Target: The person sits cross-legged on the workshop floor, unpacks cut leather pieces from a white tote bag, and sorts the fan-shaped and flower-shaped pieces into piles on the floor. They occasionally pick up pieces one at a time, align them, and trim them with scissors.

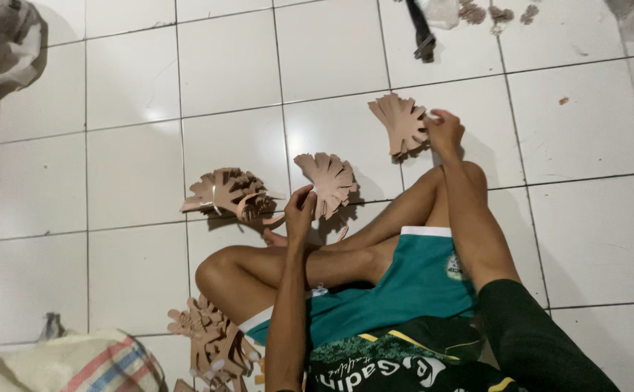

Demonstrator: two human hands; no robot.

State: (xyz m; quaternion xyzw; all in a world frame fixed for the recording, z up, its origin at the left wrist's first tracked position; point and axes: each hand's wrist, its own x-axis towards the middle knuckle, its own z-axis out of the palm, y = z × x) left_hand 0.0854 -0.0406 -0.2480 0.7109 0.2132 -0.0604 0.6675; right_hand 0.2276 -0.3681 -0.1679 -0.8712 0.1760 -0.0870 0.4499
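Sitting cross-legged on a white tiled floor (135,94), green shorts (411,283), bare knees up front. Left hand (300,210) pinching the bottom edge of a tan fan-shaped bunch (328,181) of cut strips, held upright just above the floor near the left knee. Right hand (444,134) further out, fingers closed on the edge of a second tan fan (400,123), which sits flat-ish against the tiles just left of that hand. So both hands gripping, one fan each, the two fans apart with a grout line between them.

A third bunch (222,192) lying on the floor to the left of the left hand, a bit messier, with a loose curled strip (248,207) beside it. Another heap (211,345) of the same tan pieces down by the left thigh, touching the floor, close to a striped woven sack (77,363) in the bottom left corner. Crumpled plastic bag (5,43) top left. Top middle: a dark tool (422,33), can't tell what kind, plus a few brownish scraps (491,14) scattered near it.
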